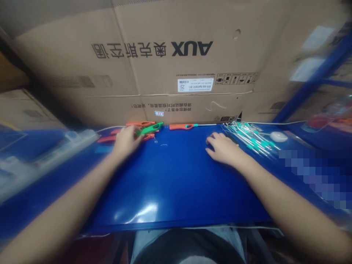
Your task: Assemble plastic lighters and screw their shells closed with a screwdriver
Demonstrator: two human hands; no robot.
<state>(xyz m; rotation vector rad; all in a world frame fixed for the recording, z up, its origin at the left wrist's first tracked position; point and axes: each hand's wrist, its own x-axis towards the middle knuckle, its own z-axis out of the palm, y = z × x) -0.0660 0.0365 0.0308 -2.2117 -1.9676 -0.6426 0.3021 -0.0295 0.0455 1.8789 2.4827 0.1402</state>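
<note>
My left hand (127, 140) is closed on a green lighter handle (151, 128) at the left back of the blue table. Several orange lighter handles (110, 138) lie around and under that hand. Over the tabletop, my right hand (221, 147) has its thumb and fingers apart, slightly bent, and no object shows in it. Just right of it lies a pile of thin metal lighter rods with teal parts (251, 137). Between the hands, an orange lighter (181, 126) with a teal piece and a metal rod rests against the cardboard.
A large cardboard wall (154, 80) with printed text stands along the back edge of the blue table (176, 176). A white computer mouse (278, 136) sits beside the rods. Blurred pale trays (55, 154) line the left side. A blue post (310, 69) rises at right.
</note>
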